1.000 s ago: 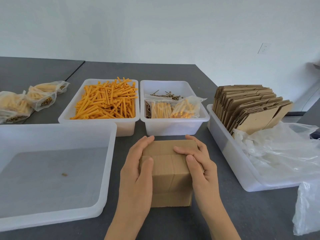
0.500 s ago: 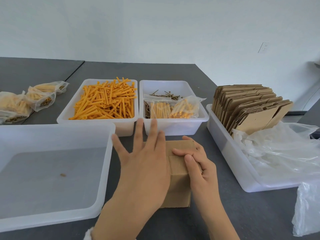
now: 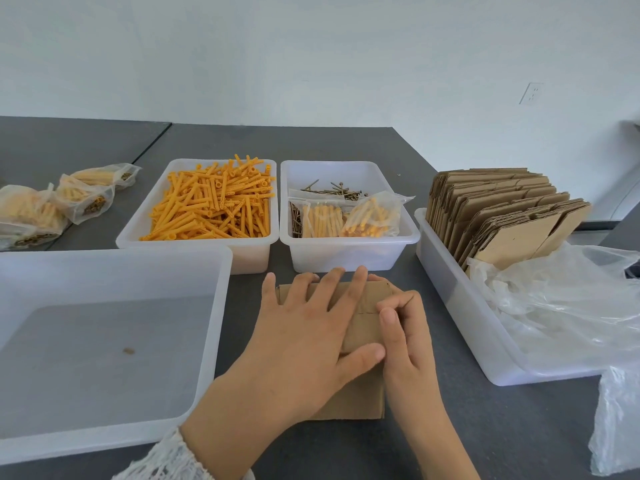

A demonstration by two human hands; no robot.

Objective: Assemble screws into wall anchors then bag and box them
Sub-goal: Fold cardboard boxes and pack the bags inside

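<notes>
Cardboard box (image 3: 363,327), on desk (image 3: 485,427): light, stiff-sided, flaps yielding. Pressed flat by spread left hand (image 3: 304,344); right hand (image 3: 405,337) apparently pinching a flap. Best held by opposite sides.

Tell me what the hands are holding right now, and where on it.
The cardboard box: left hand flat on top, right hand gripping its right side.

My left hand (image 3: 298,341) lies flat on the box (image 3: 363,327), my right hand (image 3: 405,327) beside it; anchor bin (image 3: 138,233) and screw bin (image 3: 346,254) behind; big tub (image 3: 214,306) left; cardboard tray (image 3: 450,299) right.
</notes>
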